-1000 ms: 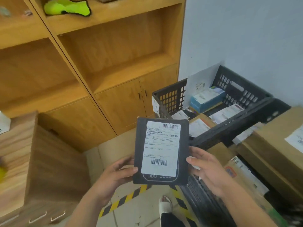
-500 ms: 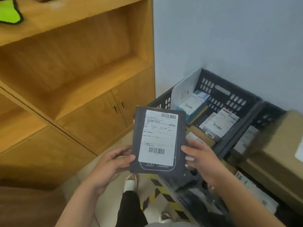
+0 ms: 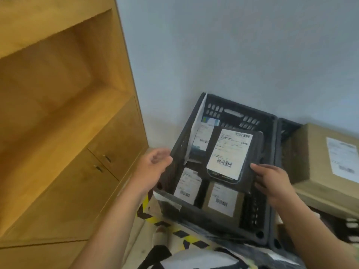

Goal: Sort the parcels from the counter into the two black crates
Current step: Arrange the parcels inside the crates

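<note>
Both hands gripped the dark parcel (image 3: 229, 152) a moment ago; now the left hand (image 3: 153, 164) has let go and hangs empty, fingers loosely curled, at nine o'clock of the left crate (image 3: 231, 111). Only the right hand (image 3: 272, 181) pinches the parcel's five o'clock corner, holding it over that crate above other labelled parcels (image 3: 187, 183). Release looks imminent; the second crate (image 3: 287, 129) sits at three o'clock.
</note>
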